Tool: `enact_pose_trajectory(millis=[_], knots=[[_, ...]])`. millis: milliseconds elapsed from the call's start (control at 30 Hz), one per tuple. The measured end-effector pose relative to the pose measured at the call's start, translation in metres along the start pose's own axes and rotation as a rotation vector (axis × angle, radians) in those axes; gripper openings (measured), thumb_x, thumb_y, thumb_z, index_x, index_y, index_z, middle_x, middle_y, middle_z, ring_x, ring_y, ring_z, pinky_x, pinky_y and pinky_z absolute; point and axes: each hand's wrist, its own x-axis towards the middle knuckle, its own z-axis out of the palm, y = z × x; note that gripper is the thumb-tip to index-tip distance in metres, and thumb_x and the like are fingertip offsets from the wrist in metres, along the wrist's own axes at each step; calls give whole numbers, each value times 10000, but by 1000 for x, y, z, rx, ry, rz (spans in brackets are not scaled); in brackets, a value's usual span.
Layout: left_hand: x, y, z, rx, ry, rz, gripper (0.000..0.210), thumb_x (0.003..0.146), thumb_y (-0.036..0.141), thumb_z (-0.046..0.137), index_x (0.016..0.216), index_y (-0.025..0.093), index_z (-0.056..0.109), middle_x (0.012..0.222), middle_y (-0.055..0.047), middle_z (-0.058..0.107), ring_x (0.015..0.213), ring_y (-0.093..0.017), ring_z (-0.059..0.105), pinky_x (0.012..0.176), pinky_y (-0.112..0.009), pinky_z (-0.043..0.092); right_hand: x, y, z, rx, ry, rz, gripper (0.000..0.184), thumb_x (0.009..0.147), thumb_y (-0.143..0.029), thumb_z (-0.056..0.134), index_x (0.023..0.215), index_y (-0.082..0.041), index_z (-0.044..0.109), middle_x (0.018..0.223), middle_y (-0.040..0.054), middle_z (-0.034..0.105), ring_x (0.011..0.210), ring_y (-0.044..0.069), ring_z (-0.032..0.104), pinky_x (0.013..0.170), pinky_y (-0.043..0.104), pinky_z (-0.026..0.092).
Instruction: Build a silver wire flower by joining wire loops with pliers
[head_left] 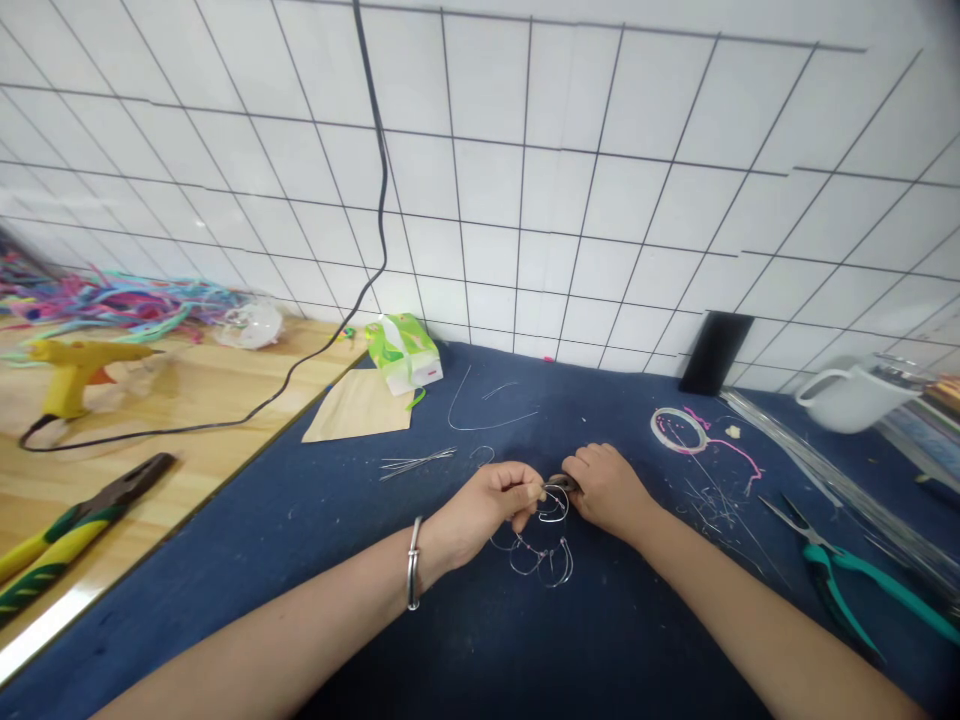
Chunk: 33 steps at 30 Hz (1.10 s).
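My left hand (491,502) is closed, thumb and fingertips pinching a looped silver wire piece (562,541) strung with small pinkish beads. Its loops hang below the fingers over the dark blue mat (450,650). Closed around a pair of pliers is my right hand (609,490); only the dark metal jaws (561,482) show, touching or very near the wire beside my left fingertips. The handles are hidden in the palm. Short straight wires (417,463) lie left of my hands, and a bent wire (491,429) lies beyond them.
To the right are teal-handled pliers (825,555), wire scraps (712,505), a round bead dish (660,430), long wires (817,450) and a white mug (847,395). Leftward lie a tissue pack (409,355), brown paper (356,410), yellow-green pliers (90,515) and a corded glue gun (71,375).
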Motion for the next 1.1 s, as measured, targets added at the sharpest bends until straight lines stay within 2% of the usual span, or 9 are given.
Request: enact_pose_trajectory(millis=[367, 567, 700, 967, 1100], knots=[[0, -1, 2, 155, 52, 70, 191, 816, 307, 531, 721, 142, 544, 520, 40, 483, 487, -74, 403, 538, -219, 303, -2, 0, -1, 82, -46, 22, 136, 822, -261, 489, 772, -163, 569, 718, 50, 540, 716, 169, 432, 687, 290, 272], [1, -5, 1, -6, 2, 48, 209, 820, 307, 535, 702, 134, 540, 566, 28, 499, 493, -67, 432, 540, -213, 310, -2, -1, 0, 170, -60, 57, 132, 828, -285, 508, 821, -171, 573, 739, 38, 537, 747, 165, 446, 698, 285, 284], [2, -5, -1, -44, 15, 40, 201, 820, 298, 533, 705, 134, 547, 589, 19, 515, 507, -70, 453, 544, -212, 324, -1, 1, 0, 189, -77, 81, 153, 833, -317, 514, 836, -177, 576, 752, 36, 536, 762, 165, 447, 711, 288, 285], [4, -6, -2, 129, 105, 65, 161, 803, 283, 544, 735, 140, 574, 539, 25, 537, 508, -79, 471, 573, -219, 364, 0, 2, -4, 129, -73, 91, 137, 822, -293, 510, 818, -175, 580, 761, 47, 529, 771, 174, 432, 711, 293, 276], [5, -5, -2, 170, 106, 53, 153, 791, 283, 552, 742, 142, 583, 543, 25, 547, 504, -81, 481, 566, -218, 372, 0, 2, -4, 101, -59, 80, 116, 805, -265, 515, 798, -171, 582, 749, 51, 525, 765, 176, 424, 708, 294, 268]])
